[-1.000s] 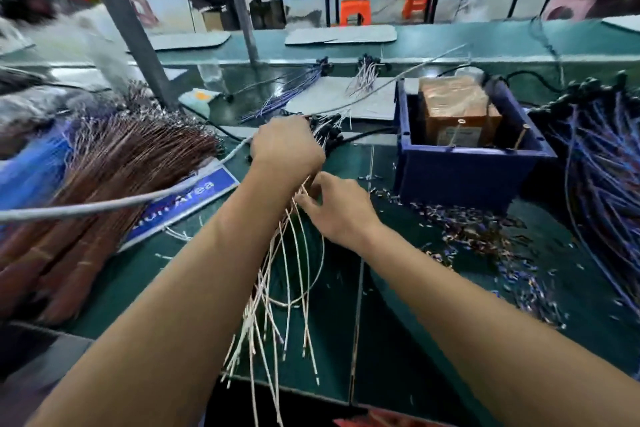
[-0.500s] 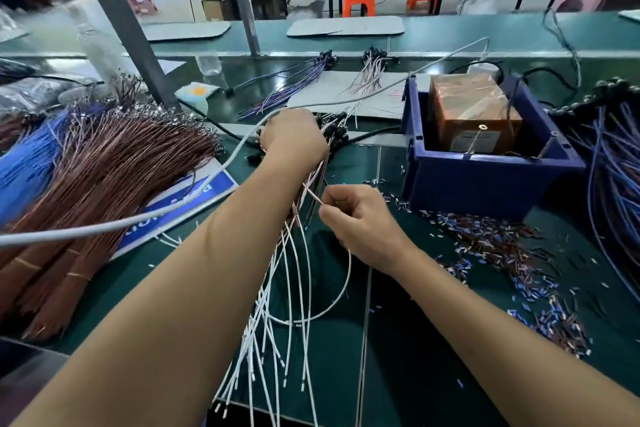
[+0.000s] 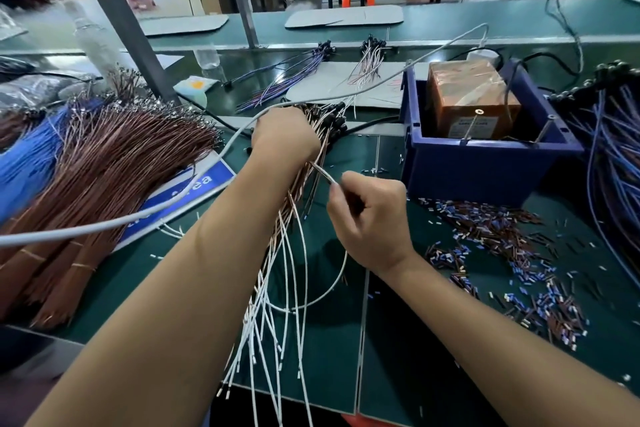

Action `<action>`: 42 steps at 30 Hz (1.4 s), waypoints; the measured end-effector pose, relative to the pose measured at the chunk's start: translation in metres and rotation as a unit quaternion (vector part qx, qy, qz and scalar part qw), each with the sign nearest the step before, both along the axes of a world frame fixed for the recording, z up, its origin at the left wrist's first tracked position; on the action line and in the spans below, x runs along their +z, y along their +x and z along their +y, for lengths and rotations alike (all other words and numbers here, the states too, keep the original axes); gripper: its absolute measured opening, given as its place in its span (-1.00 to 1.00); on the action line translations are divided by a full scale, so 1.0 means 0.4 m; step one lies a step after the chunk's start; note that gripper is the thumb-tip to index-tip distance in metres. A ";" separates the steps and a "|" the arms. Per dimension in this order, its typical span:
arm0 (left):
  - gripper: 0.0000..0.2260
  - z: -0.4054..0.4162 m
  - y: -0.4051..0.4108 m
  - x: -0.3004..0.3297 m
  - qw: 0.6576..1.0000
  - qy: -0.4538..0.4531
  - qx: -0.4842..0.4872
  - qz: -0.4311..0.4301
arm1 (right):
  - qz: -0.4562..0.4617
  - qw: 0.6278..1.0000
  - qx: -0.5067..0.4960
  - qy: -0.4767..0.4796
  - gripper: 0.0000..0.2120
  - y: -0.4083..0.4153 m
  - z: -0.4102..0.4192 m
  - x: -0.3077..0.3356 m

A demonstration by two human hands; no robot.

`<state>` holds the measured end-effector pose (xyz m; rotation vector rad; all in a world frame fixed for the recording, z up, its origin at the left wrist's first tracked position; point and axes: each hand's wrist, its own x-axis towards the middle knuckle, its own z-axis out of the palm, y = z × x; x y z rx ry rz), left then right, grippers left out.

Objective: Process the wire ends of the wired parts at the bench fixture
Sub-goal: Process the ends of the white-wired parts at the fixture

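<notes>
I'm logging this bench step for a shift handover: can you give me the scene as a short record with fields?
left hand: grips bundle of wired parts
right hand: pinches one white wire pulled out of the bundle
fixture: brown block in blue bin, right of hands
bench litter: cut insulation bits before the bin
left side: brown wire bundles

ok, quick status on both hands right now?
Left hand: gripping the bundle of wired parts.
Right hand: pinching a single white wire from that bundle.
</notes>
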<state>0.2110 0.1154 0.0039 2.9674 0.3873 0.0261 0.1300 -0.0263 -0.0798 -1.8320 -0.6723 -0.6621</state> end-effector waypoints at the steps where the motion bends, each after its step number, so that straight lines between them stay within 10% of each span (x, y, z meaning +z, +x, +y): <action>1: -0.80 -0.002 -0.003 0.005 1.000 0.000 -0.007 0.007 | -0.025 1.000 -0.001 0.002 -0.63 -0.004 0.001 -0.001; 6: -0.83 -0.018 -0.019 0.035 1.000 -0.005 -0.018 -0.003 | -0.070 0.997 0.015 -0.014 -0.69 -0.016 0.006 -0.003; 13: -0.85 -0.036 -0.052 0.049 0.965 -0.253 -0.024 0.065 | 0.170 0.977 -0.049 0.115 -0.49 0.025 -0.006 0.003; 24: -0.86 -0.037 -0.131 0.075 0.902 -0.274 -0.203 0.266 | 0.301 0.950 -0.074 -0.022 -0.48 0.045 -0.015 0.015; 29: -0.90 -0.004 -0.129 0.066 0.899 -0.344 -0.165 0.215 | 0.498 0.859 0.115 -0.038 -0.37 0.058 -0.060 0.082; 35: -0.84 -0.019 -0.106 0.052 0.929 -0.350 -0.064 0.101 | 0.426 0.891 0.098 -0.120 -0.74 0.033 -0.125 0.077; 42: -0.25 -0.092 -0.135 0.028 0.976 -0.213 -0.027 0.046 | 0.217 0.972 -0.067 -0.067 -0.75 -0.023 -0.185 0.117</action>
